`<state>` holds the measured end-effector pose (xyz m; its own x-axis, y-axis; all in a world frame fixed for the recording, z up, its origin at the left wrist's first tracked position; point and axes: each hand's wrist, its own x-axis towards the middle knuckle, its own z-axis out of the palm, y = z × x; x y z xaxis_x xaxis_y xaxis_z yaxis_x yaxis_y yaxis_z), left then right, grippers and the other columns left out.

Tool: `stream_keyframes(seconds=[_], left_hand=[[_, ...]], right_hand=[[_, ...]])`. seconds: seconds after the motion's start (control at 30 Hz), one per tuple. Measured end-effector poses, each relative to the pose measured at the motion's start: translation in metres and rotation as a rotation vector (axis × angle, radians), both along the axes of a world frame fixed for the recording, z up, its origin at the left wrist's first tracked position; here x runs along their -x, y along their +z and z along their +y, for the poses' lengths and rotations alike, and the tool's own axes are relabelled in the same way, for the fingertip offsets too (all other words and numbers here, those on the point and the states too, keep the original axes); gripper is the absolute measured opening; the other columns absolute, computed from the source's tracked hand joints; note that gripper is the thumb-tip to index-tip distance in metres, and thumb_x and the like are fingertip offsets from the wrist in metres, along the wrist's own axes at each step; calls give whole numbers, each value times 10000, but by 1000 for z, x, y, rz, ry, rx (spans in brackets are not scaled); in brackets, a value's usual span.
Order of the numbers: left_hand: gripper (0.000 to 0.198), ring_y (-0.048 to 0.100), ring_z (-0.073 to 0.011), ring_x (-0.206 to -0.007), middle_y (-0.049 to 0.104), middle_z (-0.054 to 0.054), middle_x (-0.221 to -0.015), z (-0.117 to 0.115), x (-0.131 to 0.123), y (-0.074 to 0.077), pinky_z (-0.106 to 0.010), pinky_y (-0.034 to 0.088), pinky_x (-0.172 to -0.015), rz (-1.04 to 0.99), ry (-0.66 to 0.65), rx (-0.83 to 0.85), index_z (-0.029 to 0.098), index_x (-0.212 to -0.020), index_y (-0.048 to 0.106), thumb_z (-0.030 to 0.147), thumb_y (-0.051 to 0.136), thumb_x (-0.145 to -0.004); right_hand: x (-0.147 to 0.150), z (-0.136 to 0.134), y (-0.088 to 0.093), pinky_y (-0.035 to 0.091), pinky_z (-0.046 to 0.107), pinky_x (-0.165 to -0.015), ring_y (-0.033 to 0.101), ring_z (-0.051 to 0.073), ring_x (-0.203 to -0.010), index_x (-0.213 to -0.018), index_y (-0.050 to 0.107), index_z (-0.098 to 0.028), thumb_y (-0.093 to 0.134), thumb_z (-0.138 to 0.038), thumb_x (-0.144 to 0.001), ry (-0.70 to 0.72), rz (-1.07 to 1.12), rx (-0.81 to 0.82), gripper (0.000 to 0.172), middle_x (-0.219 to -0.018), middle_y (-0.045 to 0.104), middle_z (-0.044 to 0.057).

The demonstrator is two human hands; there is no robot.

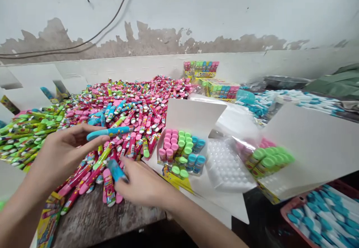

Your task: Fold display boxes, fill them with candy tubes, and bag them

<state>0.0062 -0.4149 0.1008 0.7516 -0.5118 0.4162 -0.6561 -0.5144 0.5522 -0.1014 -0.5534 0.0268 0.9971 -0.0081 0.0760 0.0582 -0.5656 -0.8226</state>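
My left hand is closed on a blue tube with a light blue cap, held level above the pile. To its right and lower, my right hand, blurred by motion, is closed on another blue tube. Beneath both hands spreads a heap of pink and red tubes, with some green and blue ones mixed in. Right of my hands stands an open white box holding upright tubes with pink, green and blue caps.
Green tubes lie at the left. A white dimpled tray sits between the first box and a second open box. A red crate of blue and white pieces is at lower right. Packed sets stand at the back.
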Motion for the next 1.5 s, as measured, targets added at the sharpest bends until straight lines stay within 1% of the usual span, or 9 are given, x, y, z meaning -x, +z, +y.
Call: stream_keyframes(seconds=[0.1,0.2,0.27,0.37,0.47,0.63,1.03,1.27,1.5], left_hand=[[301,384,-101,-424,505,35,-474,-29,19,15,-209,250,-383,-30,-169,6,246,-778,696,538,638,-730],[310,535,-120,-558,664,5,-681,-78,32,18,-205,387,-488,-54,-479,-159,252,-936,716,482,529,-845],[300,606,-135,-668,707,-7,-800,-117,41,14,-209,441,-590,-63,-638,-289,242,-1016,701,413,489,-891],[228,648,-163,-742,722,-34,-837,-173,58,-3,-234,461,-668,-184,-737,-478,208,-963,712,329,537,-881],[156,670,-222,-815,719,-63,-882,-212,74,-26,-285,485,-689,-373,-727,-669,195,-903,712,278,596,-840],[153,677,-266,-854,705,-123,-888,-242,85,-53,-318,514,-682,-451,-632,-866,137,-876,688,196,550,-847],[226,651,-268,-913,709,-118,-949,-228,66,-55,-353,496,-775,-225,-655,-616,163,-988,704,249,589,-814],[323,648,-153,-752,700,-115,-1031,-187,48,-50,-210,482,-531,1002,-646,144,129,-1078,666,304,505,-859],[251,649,-121,-664,715,-98,-836,-141,48,-69,-188,512,-580,1128,-505,402,91,-855,682,324,686,-760]], right_hand=[[81,-36,-18,462,197,-544,585,110,-645,-1037,569,-212,466,-326,-847,151,111,-460,244,-791,602,-12],[138,-77,-33,499,224,-527,609,130,-672,-1314,361,-238,582,-460,-796,-193,96,-713,605,-887,610,26],[157,-106,-32,511,251,-514,614,149,-637,-1347,294,-208,582,-524,-792,-487,-23,-630,701,-805,627,30],[161,-146,-19,479,236,-451,551,127,-496,-1121,478,-182,514,-517,-846,-699,-205,-338,435,-594,567,-21],[145,-174,-9,470,216,-436,564,122,-501,-891,547,-187,528,-429,-847,-702,-300,-97,247,-605,570,-14],[115,-191,-19,490,218,-510,659,139,-615,-1023,527,-207,560,-251,-786,-631,-327,135,243,-801,679,5],[97,-192,-23,315,245,-525,616,156,-663,-834,618,-218,602,-287,-792,-629,37,558,83,-735,669,-14],[89,-186,-29,213,254,-510,640,207,-725,-894,629,-248,609,-347,-819,-596,213,824,126,-748,672,15],[101,-142,-7,379,268,-567,619,161,-673,-840,665,-198,494,-385,-890,-760,-388,633,258,-759,664,24]])
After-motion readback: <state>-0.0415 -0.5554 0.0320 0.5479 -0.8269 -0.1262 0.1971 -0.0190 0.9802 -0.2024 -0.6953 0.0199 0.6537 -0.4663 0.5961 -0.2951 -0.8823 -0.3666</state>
